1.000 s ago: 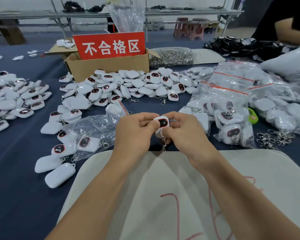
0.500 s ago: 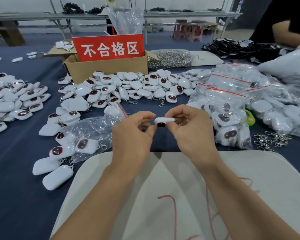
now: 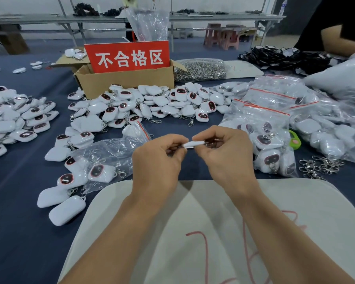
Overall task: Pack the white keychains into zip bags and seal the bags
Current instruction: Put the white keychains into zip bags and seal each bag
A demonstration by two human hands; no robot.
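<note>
Left hand (image 3: 158,158): curled, with your thumb and fingertips pinching the left end of the keychain.
Right hand (image 3: 223,158): curled the same way and pinching the right end. There is a glint of metal by these fingers, perhaps the clasp, though it is too hidden to be sure.
Keychain (image 3: 194,144): held in the air between your two hands, above the blue table (image 3: 19,232). It is turned edge-on to you, so only its thin white rim shows.
Long axis: it runs left to right, from one hand across to the other.
Half-filled bag (image 3: 103,158): lies flat on the table just to the left of your left hand, with several keychains already inside.
Bag mouth: the red strip (image 3: 143,130) sits at the far end of the bag, just beyond your left knuckles.
What the move turns on: the bag is on your left, so your left hand is the nearer one. It is probably best used to lift and open the mouth while your right hand feeds the keychain in, end first.
Likely snag: the thin plastic may cling shut at the mouth.
Filled bags (image 3: 264,128): heaped to your right, well clear of this move.
</note>
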